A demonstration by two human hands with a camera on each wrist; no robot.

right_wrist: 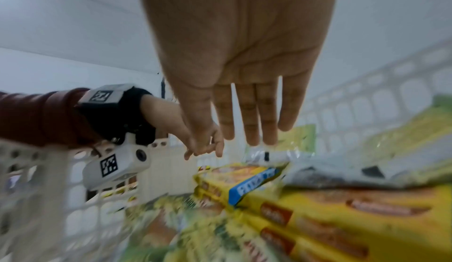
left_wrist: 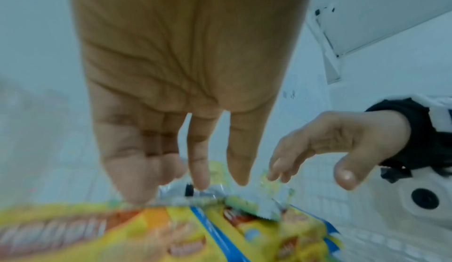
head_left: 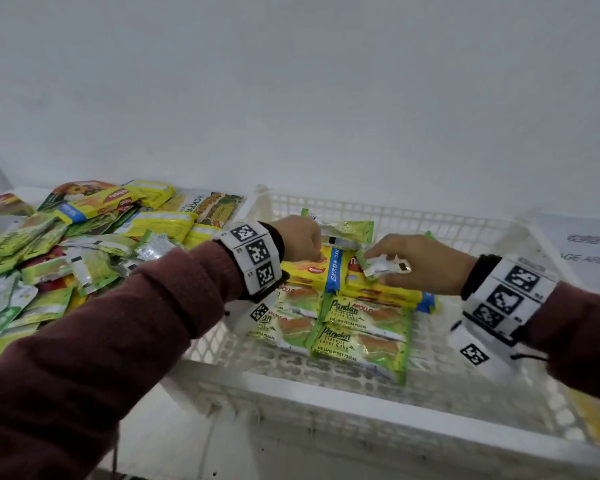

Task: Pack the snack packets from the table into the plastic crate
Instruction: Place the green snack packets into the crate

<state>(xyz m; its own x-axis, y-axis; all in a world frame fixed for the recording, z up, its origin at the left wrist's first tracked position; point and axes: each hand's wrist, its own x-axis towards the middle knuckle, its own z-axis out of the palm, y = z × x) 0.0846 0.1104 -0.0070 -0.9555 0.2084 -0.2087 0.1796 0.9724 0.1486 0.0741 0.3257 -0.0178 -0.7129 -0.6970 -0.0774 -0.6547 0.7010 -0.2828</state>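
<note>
While both of your hands hang over the white lattice-walled plastic crate, you are at the point of settling packets on the stack. Your left hand reaches down with fingers straight; the left wrist view shows its fingertips on or just above the silver back of a green foil snack packet, with nothing curled round it, so I judge it released. Your right hand also shows straight, loose fingers in the right wrist view, hovering by a small crumpled silver-and-green packet; whether it touches that packet I cannot tell.

Both packets lie inside the crate, atop the yellow biscuit packs with blue end bands, which sit beyond the green pandan layer cake packets.

To do this well, press each packet flat with your palm, square its edges with the row beneath, and keep the layers level so later ones fit. A large heap of green and yellow packets waits on the white table to your left, so much remains.
</note>
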